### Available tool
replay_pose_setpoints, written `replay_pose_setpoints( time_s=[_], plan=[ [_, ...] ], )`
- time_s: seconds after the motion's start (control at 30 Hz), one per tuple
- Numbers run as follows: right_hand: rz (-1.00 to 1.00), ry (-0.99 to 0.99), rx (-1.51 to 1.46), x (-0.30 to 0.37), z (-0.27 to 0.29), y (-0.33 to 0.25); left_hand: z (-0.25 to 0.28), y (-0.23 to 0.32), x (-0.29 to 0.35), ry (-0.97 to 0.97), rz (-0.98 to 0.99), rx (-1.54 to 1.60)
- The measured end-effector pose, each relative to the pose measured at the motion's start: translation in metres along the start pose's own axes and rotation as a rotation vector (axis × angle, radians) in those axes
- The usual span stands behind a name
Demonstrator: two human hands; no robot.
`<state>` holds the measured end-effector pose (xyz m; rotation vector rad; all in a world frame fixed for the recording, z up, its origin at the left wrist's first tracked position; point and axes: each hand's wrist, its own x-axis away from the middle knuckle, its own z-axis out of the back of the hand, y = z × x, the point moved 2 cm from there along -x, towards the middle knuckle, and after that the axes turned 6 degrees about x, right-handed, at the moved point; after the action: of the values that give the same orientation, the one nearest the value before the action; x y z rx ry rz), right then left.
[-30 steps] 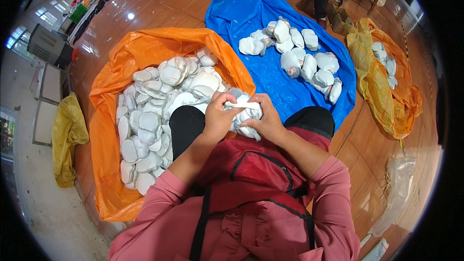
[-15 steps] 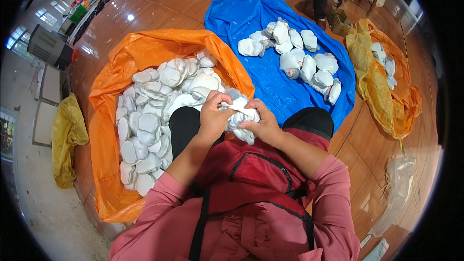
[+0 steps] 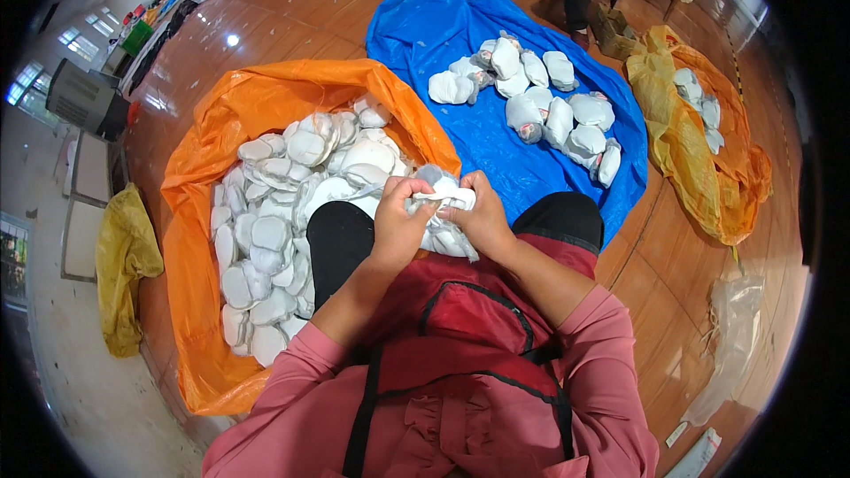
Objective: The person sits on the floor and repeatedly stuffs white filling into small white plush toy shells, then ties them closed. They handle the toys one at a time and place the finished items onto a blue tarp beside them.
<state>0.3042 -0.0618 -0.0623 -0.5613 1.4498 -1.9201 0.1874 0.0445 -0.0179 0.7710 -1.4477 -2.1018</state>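
Head view: left hand [image 3: 400, 223] and right hand [image 3: 485, 223] pinch white fabric [image 3: 457, 197] between fingers [image 3: 409, 185]. We judge work partway: bundles [image 3: 506, 58] on blue sheet [image 3: 482, 152], pads [image 3: 270, 232] filling orange sack [image 3: 188, 274].

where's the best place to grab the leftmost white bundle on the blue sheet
Probably pinched across its rounded left end, coming from the left: the leftmost bundle lies low on the blue sheet, with bare sheet on that side, while other white bundles crowd its right end. A left-end grip looks less likely to catch those neighbours.
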Motion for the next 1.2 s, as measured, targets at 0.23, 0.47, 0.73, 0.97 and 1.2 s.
replay_pose_setpoints(
  time_s=[0.23, 0.47, 0.73, 0.97, 1.2],
  plan=[
    [-0.19, -0.064, -0.067, -0.017, 0.017, 0.004, -0.025, 0.021, 0.026, -0.122, -0.202, -0.275],
    [-0.048, 0.036, -0.408, -0.009, 0.009, 0.005, -0.018, 0.019, 0.027, 0.073, -0.38, -0.23],
    [0.08, 0.037, -0.482, -0.007, 0.018, -0.002, -0.013, 0.01, 0.021, -0.147, 0.064, -0.03],
    [-0.128, -0.144, -0.794, -0.007, 0.028, -0.006, -0.008, 0.022, 0.022, -0.294, -0.072, -0.038],
    [-0.176, -0.33, -1.03, -0.002, 0.024, -0.008, -0.011, 0.009, 0.018, -0.18, -0.315, -0.186]
  ],
)
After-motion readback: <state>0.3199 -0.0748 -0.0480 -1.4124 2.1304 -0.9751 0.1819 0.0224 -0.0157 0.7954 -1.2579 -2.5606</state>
